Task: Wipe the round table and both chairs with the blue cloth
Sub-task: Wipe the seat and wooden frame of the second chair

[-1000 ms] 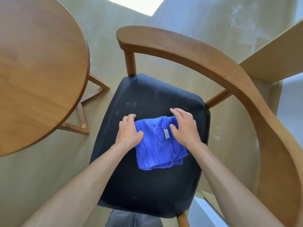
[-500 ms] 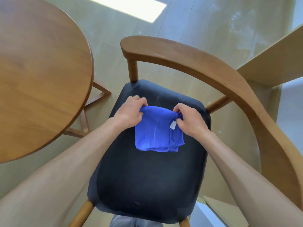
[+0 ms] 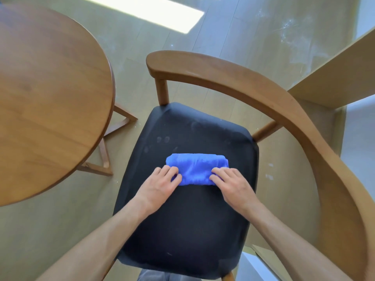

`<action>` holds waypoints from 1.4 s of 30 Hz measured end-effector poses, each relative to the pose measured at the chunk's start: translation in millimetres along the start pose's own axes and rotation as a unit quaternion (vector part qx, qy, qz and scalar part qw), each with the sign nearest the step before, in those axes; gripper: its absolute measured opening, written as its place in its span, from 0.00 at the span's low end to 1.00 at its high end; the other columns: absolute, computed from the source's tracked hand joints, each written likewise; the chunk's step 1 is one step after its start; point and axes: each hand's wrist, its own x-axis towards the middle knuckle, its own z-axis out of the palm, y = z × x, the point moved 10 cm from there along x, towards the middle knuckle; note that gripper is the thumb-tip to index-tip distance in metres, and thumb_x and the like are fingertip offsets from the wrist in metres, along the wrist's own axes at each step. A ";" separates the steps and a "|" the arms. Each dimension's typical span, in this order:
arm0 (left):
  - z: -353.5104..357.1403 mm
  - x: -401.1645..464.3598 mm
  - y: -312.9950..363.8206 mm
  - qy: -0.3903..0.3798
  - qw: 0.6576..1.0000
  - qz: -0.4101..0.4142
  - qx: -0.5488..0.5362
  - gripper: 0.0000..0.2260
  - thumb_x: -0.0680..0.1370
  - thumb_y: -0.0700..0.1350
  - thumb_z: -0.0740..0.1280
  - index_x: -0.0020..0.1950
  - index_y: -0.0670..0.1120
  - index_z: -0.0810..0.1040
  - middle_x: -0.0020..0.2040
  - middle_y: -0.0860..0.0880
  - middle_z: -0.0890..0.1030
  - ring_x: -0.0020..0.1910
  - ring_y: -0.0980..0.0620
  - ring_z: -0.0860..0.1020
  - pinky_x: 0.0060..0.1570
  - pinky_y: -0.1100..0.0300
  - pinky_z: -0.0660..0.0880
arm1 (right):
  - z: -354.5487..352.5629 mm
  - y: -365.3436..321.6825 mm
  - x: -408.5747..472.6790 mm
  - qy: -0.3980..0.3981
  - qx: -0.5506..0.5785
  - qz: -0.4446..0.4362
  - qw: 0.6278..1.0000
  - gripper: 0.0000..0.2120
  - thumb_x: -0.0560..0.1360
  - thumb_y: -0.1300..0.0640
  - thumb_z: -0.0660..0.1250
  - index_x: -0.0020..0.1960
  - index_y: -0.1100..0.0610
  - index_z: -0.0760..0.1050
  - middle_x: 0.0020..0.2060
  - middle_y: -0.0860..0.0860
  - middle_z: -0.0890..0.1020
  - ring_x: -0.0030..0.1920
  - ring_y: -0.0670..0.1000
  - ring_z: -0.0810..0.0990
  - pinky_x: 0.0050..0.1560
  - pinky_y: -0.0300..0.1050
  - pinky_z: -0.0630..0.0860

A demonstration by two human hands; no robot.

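Note:
The blue cloth (image 3: 195, 168) lies folded into a narrow strip on the black seat (image 3: 188, 224) of a wooden chair. My left hand (image 3: 160, 184) rests flat on the cloth's left end, fingers fairly straight. My right hand (image 3: 231, 182) presses the cloth's right end in the same way. The chair's curved wooden backrest (image 3: 253, 88) arcs round the far and right sides. The round wooden table (image 3: 46, 98) stands at the left. Only one chair is in view.
Pale floor (image 3: 253, 37) lies beyond the chair, with a bright sunlit patch at the top. A light wooden panel (image 3: 341, 78) juts in at the upper right. The table's leg frame (image 3: 105, 151) stands close to the seat's left side.
Both hands folded the cloth's far edge over toward me, so the cloth went from a square to a narrow strip. The hands went from pinching the far edge to lying flat on the fold.

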 end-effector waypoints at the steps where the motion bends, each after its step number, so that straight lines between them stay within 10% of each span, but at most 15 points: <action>1: 6.9 -4.4 3.8 -0.009 1.000 0.001 0.003 0.22 0.64 0.30 0.51 0.52 0.40 0.74 0.48 0.44 0.74 0.41 0.45 0.72 0.35 0.55 0.72 | 6.8 -2.0 -4.4 -0.010 -0.002 0.001 1.000 0.17 0.62 0.73 0.67 0.47 0.60 0.79 0.52 0.55 0.81 0.46 0.56 0.79 0.46 0.47 0.75; 8: 11.1 -5.1 3.5 -0.034 0.999 -0.030 -0.007 0.22 0.57 0.32 0.68 0.50 0.40 0.79 0.46 0.46 0.75 0.41 0.46 0.73 0.36 0.55 0.73 | -5.4 1.1 15.9 0.014 -0.010 0.047 0.999 0.08 0.67 0.66 0.69 0.44 0.57 0.79 0.46 0.51 0.80 0.45 0.55 0.75 0.44 0.46 0.69; 14: -6.9 1.3 -12.4 0.011 0.996 -0.069 -0.062 0.13 0.61 0.32 0.71 0.42 0.44 0.78 0.47 0.47 0.76 0.43 0.47 0.69 0.36 0.58 0.66 | 18.9 -4.2 65.3 -0.162 0.006 -0.014 0.987 0.36 0.64 0.55 0.74 0.70 0.51 0.69 0.66 0.55 0.73 0.64 0.60 0.72 0.66 0.56 0.67; 20: 16.3 -4.3 -66.9 -0.061 0.905 -0.325 -0.268 0.24 0.76 0.43 0.66 0.71 0.46 0.64 0.67 0.50 0.69 0.63 0.48 0.68 0.61 0.54 0.68 | 37.5 -8.2 77.1 -0.219 0.021 0.041 0.975 0.34 0.74 0.52 0.63 0.77 0.47 0.54 0.57 0.52 0.70 0.53 0.55 0.72 0.54 0.46 0.69; 25: 10.4 1.0 -86.2 -0.025 0.883 -0.388 -0.262 0.18 0.80 0.46 0.60 0.70 0.45 0.66 0.66 0.48 0.71 0.64 0.48 0.68 0.63 0.54 0.67 | 34.8 21.2 25.5 -0.129 0.168 0.295 0.932 0.31 0.76 0.50 0.63 0.76 0.48 0.56 0.54 0.48 0.70 0.50 0.52 0.74 0.43 0.43 0.69; 27: 9.5 -9.4 -90.2 -0.022 0.898 -0.384 -0.214 0.17 0.80 0.45 0.61 0.68 0.45 0.68 0.65 0.48 0.70 0.62 0.49 0.69 0.60 0.56 0.69 | 27.7 29.9 2.4 -0.051 0.178 0.377 0.907 0.28 0.77 0.51 0.64 0.75 0.51 0.60 0.59 0.51 0.70 0.52 0.54 0.75 0.44 0.45 0.73; 33: 31.3 -57.6 -60.0 -0.068 0.961 -0.255 -0.085 0.20 0.71 0.45 0.71 0.62 0.43 0.76 0.62 0.43 0.74 0.61 0.42 0.74 0.53 0.50 0.77 | 28.4 -7.7 24.5 -0.004 0.014 0.208 0.978 0.30 0.69 0.43 0.67 0.69 0.50 0.72 0.72 0.63 0.66 0.69 0.66 0.67 0.63 0.62 0.68; 38: 54.6 -76.0 -40.2 -0.132 0.969 -0.203 -0.051 0.27 0.74 0.57 0.56 0.72 0.50 0.68 0.74 0.41 0.65 0.72 0.40 0.65 0.64 0.42 0.68 | 48.2 -6.6 25.0 -0.034 -0.043 0.186 0.981 0.33 0.69 0.44 0.70 0.72 0.50 0.69 0.73 0.64 0.63 0.70 0.68 0.66 0.61 0.63 0.70; 42: 67.3 -76.7 -34.6 -0.152 0.966 -0.202 -0.055 0.33 0.71 0.60 0.66 0.74 0.51 0.65 0.76 0.41 0.60 0.74 0.38 0.60 0.64 0.38 0.68 | 43.5 2.9 33.8 0.018 -0.061 0.224 0.973 0.32 0.67 0.58 0.71 0.70 0.50 0.70 0.70 0.64 0.67 0.61 0.66 0.72 0.47 0.56 0.73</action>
